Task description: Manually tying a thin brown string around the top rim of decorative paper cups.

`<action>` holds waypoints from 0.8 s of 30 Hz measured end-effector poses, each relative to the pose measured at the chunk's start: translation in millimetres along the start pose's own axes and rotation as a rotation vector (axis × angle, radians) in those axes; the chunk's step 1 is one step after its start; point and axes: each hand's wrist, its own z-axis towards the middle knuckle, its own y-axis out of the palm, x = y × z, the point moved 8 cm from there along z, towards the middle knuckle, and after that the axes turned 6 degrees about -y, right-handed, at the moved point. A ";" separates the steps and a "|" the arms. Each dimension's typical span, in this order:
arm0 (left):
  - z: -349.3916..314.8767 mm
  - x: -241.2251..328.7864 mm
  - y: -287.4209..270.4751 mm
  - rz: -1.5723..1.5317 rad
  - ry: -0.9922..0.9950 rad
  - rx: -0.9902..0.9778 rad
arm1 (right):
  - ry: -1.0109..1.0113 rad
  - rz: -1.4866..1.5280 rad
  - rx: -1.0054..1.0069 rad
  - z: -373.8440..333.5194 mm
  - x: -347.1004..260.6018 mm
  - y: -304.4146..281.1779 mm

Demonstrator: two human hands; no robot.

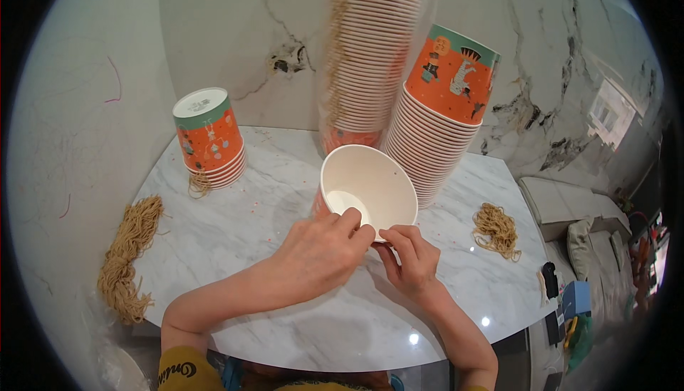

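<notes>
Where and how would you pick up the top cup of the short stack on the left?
Probably by the orange side wall of the top cup, coming from above and gripping across its width. It stands upside down: closed base up, wall exposed, while the rims below sit packed together, likely hard to pinch singly. I'd avoid the string looped there.

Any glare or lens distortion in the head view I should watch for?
Head view: bright glare on the tabletop toward its near edge; head view: black corners, sofa at right skewed; head view: cup, with left hand and right hand at its rim, reasonably sharp.
</notes>
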 end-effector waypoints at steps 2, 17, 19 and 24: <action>0.6 -4.0 0.1 0.011 -0.003 0.023 | -0.004 0.003 -0.004 0.1 -0.7 0.7; 11.3 -94.2 -10.2 -0.416 -0.252 -0.230 | -0.008 -0.006 0.008 3.2 9.4 -1.1; 10.6 -100.9 -7.8 -0.489 -0.235 -0.166 | -0.033 0.005 0.008 3.0 7.0 1.1; 11.6 -89.5 -14.0 -0.319 -0.214 -0.076 | -0.035 0.016 -0.027 -3.7 3.9 3.9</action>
